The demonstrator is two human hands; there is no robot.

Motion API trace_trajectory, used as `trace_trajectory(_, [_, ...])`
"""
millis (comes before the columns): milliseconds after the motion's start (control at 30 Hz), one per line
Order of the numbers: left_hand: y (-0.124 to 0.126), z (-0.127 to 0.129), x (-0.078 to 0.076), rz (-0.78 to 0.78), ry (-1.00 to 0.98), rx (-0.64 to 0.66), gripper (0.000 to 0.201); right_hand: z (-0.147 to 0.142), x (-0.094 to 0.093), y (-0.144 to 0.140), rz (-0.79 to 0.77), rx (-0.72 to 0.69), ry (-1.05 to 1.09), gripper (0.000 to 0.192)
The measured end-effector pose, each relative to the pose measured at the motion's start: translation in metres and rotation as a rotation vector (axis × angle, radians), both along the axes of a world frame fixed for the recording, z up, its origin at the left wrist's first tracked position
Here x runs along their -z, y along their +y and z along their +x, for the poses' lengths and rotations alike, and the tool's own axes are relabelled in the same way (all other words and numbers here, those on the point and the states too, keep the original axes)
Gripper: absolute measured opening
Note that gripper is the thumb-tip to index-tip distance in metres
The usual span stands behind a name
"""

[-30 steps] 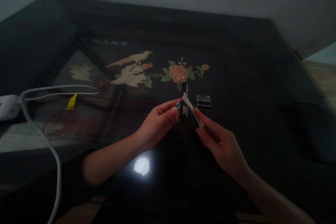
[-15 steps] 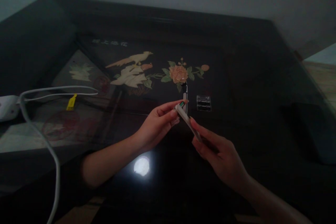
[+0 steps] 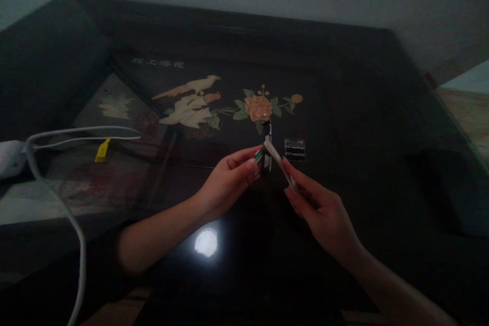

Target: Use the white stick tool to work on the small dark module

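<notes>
In the head view my left hand (image 3: 233, 178) pinches a small, slim piece (image 3: 260, 155) with a green edge between thumb and fingertips. Its kind is too small to make out. My right hand (image 3: 321, 204) grips a thin, flat, light-grey object (image 3: 280, 160) by its lower end, seen almost edge-on and tilted. The far end of this object meets the tip of the green-edged piece or lies just beside it; I cannot tell which. Behind the fingertips lies a narrow black-and-white item (image 3: 268, 132), partly hidden. A small clear case with dark strips (image 3: 295, 150) rests to its right.
The dark glossy table (image 3: 367, 112) has an inlaid bird and flower picture and a bright light reflection. At left are a white plug block (image 3: 11, 158), a white cable (image 3: 72, 211) and a yellow tag (image 3: 102, 150). A dark shape (image 3: 462, 188) lies at far right.
My right hand and the light-grey object have shifted slightly up and right. More of the green-edged piece now shows at my left fingertips, which have barely moved.
</notes>
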State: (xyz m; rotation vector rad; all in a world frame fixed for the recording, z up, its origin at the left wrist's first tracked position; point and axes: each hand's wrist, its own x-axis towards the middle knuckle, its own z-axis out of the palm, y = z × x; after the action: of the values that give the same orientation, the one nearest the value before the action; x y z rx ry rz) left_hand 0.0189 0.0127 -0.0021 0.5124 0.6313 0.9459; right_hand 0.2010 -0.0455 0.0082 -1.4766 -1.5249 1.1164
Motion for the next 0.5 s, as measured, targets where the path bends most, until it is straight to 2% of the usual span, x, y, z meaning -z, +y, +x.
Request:
trace_trajectory(300, [-0.0002, 0.0003, 0.0003, 0.018, -0.025, -0.004, 0.044, -0.0030, 0.0004, -0.0045, 0.006, -0.058, 0.093, 0.045])
trace_trajectory(500, [0.0012, -0.0003, 0.0022, 0.032, -0.037, -0.001, 0.038, -0.0052, -0.0007, -0.0096, 0.019, -0.143, 0.160, 0.045])
